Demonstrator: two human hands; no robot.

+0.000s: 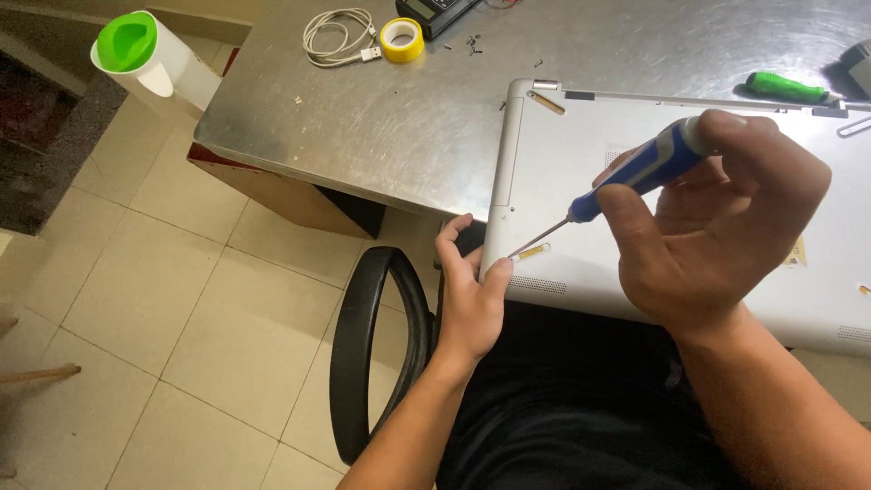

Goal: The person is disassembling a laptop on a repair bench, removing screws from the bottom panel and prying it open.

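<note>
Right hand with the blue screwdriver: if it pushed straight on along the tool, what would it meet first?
The right hand aims the blue screwdriver down-left; its tip would first meet the upturned laptop base near the corner, beside the left hand's fingertip.

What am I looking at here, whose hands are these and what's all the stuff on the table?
There is no machine: one camera on a person's head looks down at their own bare hands. The right hand holds a blue and grey screwdriver, its tip set at the near left corner of a silver laptop that lies underside up on a steel table. The left hand grips that corner, fingers on its edge. Also on the table: a yellow tape roll, a coiled white cable, some tiny screws and a green-handled tool. A white and green jug stands beyond the table's far left corner.
</note>
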